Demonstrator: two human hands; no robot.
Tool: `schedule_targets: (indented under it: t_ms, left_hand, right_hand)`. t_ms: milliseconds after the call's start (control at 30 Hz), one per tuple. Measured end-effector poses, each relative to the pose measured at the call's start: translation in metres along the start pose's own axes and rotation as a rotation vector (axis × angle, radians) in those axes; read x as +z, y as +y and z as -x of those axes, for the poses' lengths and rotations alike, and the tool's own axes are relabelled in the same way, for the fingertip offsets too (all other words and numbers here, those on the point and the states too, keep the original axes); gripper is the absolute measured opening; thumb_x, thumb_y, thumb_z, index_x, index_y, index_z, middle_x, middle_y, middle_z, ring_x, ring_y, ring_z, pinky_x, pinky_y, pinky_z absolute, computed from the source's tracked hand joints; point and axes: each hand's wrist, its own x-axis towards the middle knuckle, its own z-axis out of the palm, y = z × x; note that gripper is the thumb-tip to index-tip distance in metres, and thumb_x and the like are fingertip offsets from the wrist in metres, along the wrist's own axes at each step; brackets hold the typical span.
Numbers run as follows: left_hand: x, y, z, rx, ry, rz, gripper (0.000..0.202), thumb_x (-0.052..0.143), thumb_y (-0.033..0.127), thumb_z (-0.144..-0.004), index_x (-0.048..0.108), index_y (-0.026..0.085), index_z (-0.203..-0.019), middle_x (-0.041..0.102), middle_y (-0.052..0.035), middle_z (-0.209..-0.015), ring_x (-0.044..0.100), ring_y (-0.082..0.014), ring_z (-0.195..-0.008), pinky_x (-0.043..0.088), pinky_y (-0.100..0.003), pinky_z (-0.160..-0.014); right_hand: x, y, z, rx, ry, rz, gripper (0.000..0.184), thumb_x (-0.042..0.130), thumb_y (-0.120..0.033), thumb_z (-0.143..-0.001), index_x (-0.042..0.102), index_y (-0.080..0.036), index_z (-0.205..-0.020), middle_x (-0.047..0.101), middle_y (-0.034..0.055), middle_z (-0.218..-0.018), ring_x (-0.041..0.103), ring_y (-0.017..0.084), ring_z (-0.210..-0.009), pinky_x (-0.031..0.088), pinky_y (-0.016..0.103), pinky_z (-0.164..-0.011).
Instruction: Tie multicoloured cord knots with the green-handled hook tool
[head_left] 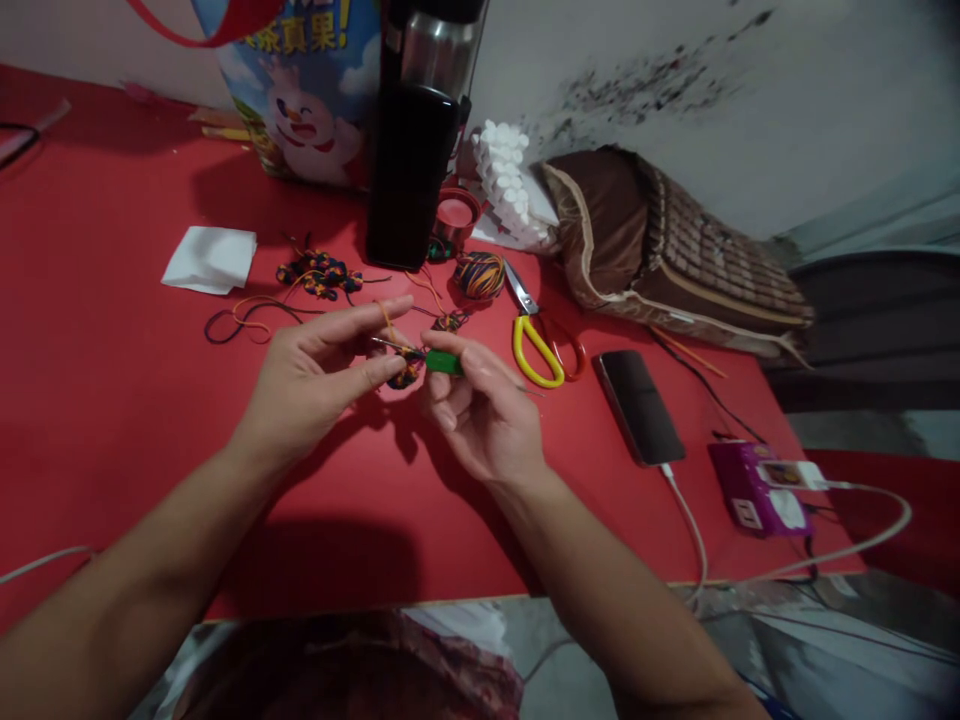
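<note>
Between the thumb and fingers of my left hand (319, 370) is a small crochet piece (405, 375) in dark, orange and yellow yarn. A strand of orange yarn runs over the raised left forefinger. My right hand (487, 400) is closed round the green handle of a crochet hook (443, 362), whose thin metal shaft points left into the piece. Whether a loop sits on the hook's tip is too small to tell. Just beyond the hands lie a ball of multicoloured yarn (480, 276) and a finished-looking knotted clump of the same yarn (321, 272).
Yellow-and-red-handled scissors (538, 350) lie right of my hands, near a charging phone (640, 407) and a purple box (757, 490). Behind stand a black upright phone-like object (412, 180), a printed bag (315, 120) and a brown quilted bag (675, 250). A white tissue (210, 259) lies left.
</note>
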Motion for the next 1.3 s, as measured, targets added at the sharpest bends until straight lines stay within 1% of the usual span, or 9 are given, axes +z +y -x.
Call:
schedule_targets:
  t_ms: [100, 333, 500, 633, 767, 867, 1000, 1167, 1300]
  left_hand:
    - [0.0, 0.001, 0.0, -0.001, 0.037, -0.054, 0.04, 0.094, 0.016, -0.077, 0.089, 0.03, -0.113, 0.082, -0.0012, -0.092, 0.071, -0.0144, -0.082, 0.062, -0.027, -0.081]
    - [0.002, 0.001, -0.002, -0.083, 0.06, 0.006, 0.044, 0.094, 0.01, -0.071, 0.089, 0.026, -0.112, 0.076, 0.0, -0.083, 0.069, -0.0125, -0.075, 0.061, -0.024, -0.075]
    - [0.002, 0.002, -0.002, -0.046, 0.063, -0.078, 0.04, 0.091, 0.009, -0.071, 0.089, 0.025, -0.108, 0.072, 0.0014, -0.077, 0.065, -0.0105, -0.071, 0.056, -0.022, -0.07]
    - [0.004, 0.002, 0.001, -0.025, 0.032, -0.048, 0.038, 0.091, 0.012, -0.074, 0.09, 0.028, -0.109, 0.069, 0.002, -0.074, 0.062, -0.0103, -0.066, 0.053, -0.022, -0.063]
    - [0.008, 0.002, 0.002, -0.013, 0.038, -0.05, 0.04, 0.091, 0.009, -0.072, 0.09, 0.028, -0.108, 0.073, 0.0012, -0.075, 0.063, -0.0111, -0.066, 0.055, -0.023, -0.064]
    - [0.011, 0.002, 0.003, -0.021, 0.074, -0.039, 0.042, 0.09, 0.006, -0.072, 0.089, 0.027, -0.108, 0.078, -0.0005, -0.084, 0.065, -0.0123, -0.069, 0.06, -0.025, -0.067]
    - [0.008, 0.001, 0.004, -0.019, 0.07, -0.011, 0.042, 0.089, 0.005, -0.072, 0.088, 0.026, -0.108, 0.078, -0.0007, -0.085, 0.066, -0.0119, -0.073, 0.061, -0.024, -0.072]
    - [0.006, -0.001, 0.002, -0.033, 0.016, 0.045, 0.04, 0.092, 0.011, -0.071, 0.088, 0.023, -0.109, 0.079, -0.002, -0.089, 0.069, -0.0124, -0.075, 0.062, -0.023, -0.071]
    - [0.008, 0.001, 0.001, -0.018, 0.054, 0.028, 0.039, 0.093, 0.01, -0.07, 0.089, 0.024, -0.107, 0.078, -0.0004, -0.084, 0.068, -0.0109, -0.072, 0.061, -0.022, -0.072]
  right_hand:
    - [0.0, -0.001, 0.001, 0.006, -0.023, 0.013, 0.023, 0.076, -0.035, -0.091, 0.084, -0.021, -0.107, 0.073, -0.0022, -0.07, 0.052, 0.006, -0.047, 0.041, 0.021, -0.046]
    - [-0.006, -0.001, -0.002, -0.014, -0.065, 0.053, 0.018, 0.078, -0.038, -0.095, 0.083, -0.023, -0.104, 0.08, -0.0001, -0.079, 0.061, 0.007, -0.052, 0.047, 0.021, -0.05]
    - [-0.008, -0.001, 0.0, -0.044, -0.089, 0.101, 0.019, 0.08, -0.039, -0.095, 0.085, -0.021, -0.101, 0.081, 0.0017, -0.077, 0.06, 0.007, -0.051, 0.049, 0.022, -0.052]
    - [-0.006, -0.006, 0.004, -0.075, -0.158, 0.176, 0.022, 0.081, -0.041, -0.094, 0.084, -0.021, -0.102, 0.081, 0.0021, -0.075, 0.063, 0.011, -0.05, 0.051, 0.025, -0.049]
    - [-0.004, -0.005, 0.003, -0.136, -0.071, 0.199, 0.023, 0.079, -0.044, -0.095, 0.083, -0.023, -0.104, 0.08, 0.0005, -0.077, 0.06, 0.009, -0.049, 0.052, 0.025, -0.052]
    - [-0.003, 0.001, 0.001, -0.153, -0.008, 0.203, 0.023, 0.078, -0.045, -0.097, 0.083, -0.024, -0.105, 0.079, -0.0006, -0.078, 0.059, 0.008, -0.051, 0.051, 0.024, -0.053]
    - [-0.002, 0.007, 0.0, -0.135, -0.017, 0.185, 0.024, 0.076, -0.047, -0.097, 0.081, -0.025, -0.107, 0.077, -0.0016, -0.077, 0.059, 0.008, -0.053, 0.049, 0.023, -0.052]
    - [-0.002, 0.007, -0.001, -0.1, -0.006, 0.171, 0.026, 0.078, -0.049, -0.095, 0.081, -0.024, -0.104, 0.074, -0.0023, -0.074, 0.056, 0.008, -0.051, 0.047, 0.023, -0.05]
    - [-0.001, 0.007, 0.0, -0.114, -0.022, 0.166, 0.024, 0.076, -0.046, -0.097, 0.081, -0.024, -0.104, 0.074, -0.0026, -0.074, 0.056, 0.008, -0.052, 0.046, 0.022, -0.051]
